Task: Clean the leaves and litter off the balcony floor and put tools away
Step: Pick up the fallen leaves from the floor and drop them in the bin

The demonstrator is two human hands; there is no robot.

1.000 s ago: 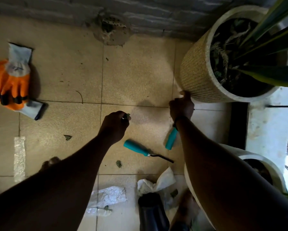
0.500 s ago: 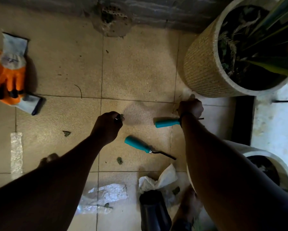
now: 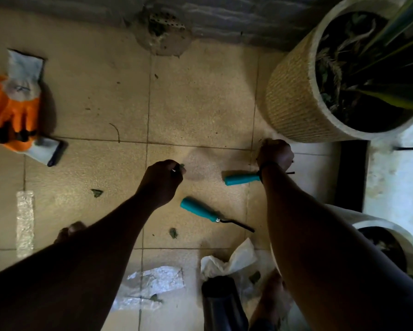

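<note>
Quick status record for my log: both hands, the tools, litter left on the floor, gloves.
left hand: curled, pinching a small leaf scrap
right hand: fist by the base of the woven pot; what it holds, if anything, is hidden
tool near right wrist: teal handle on the floor, its head hidden by the arm
second tool: teal handle, dark metal end, lying loose on the tiles
litter left: leaf bits; clear plastic wrap; white bag
gloves: orange pair, on the floor
</note>
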